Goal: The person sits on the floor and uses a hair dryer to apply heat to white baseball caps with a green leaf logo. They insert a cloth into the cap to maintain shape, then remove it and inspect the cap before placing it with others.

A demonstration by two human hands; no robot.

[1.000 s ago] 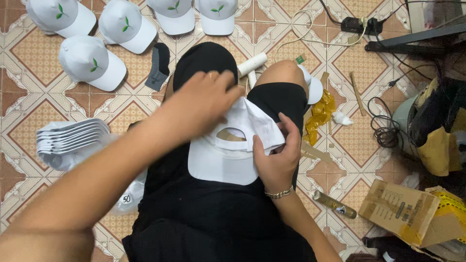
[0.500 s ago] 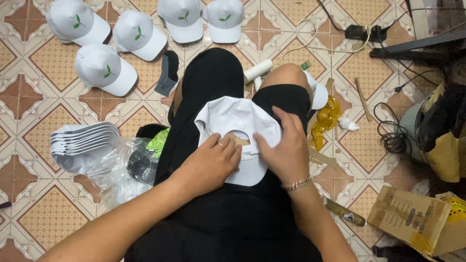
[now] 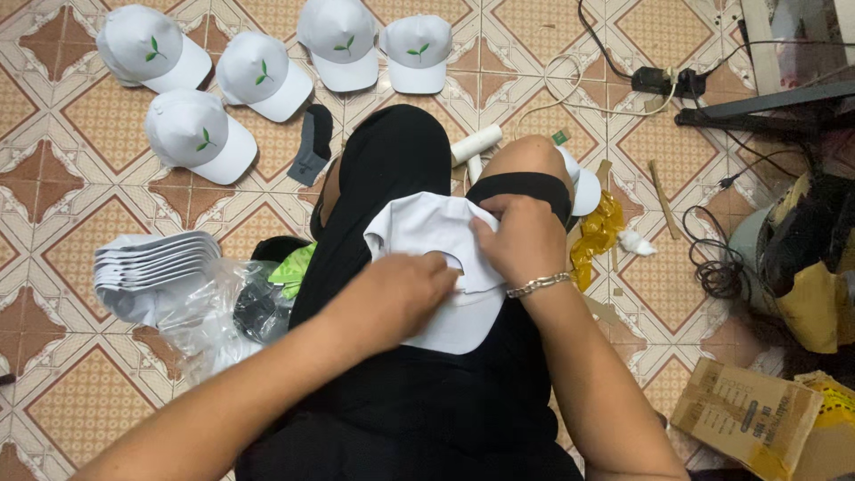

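A white cap [image 3: 436, 233] lies upside down on my lap, over black clothing, its brim pointing toward me. My left hand [image 3: 396, 298] rests on the cap's back opening, fingers curled at the strap. My right hand [image 3: 521, 239], with a metal bracelet at the wrist, grips the cap's right side by the opening. Both hands hold the same cap.
Several finished white caps with a green leaf mark [image 3: 189, 132] lie on the tiled floor at the top left. A stack of flattened white caps [image 3: 153, 265] and a clear plastic bag [image 3: 214, 316] sit left. Cardboard box [image 3: 746, 414], cables [image 3: 712, 267] and yellow wrappers [image 3: 595, 239] lie right.
My left hand came down from the cap's crown to its back opening. The cap shifted slightly on my lap, and my right hand moved up along its right side.
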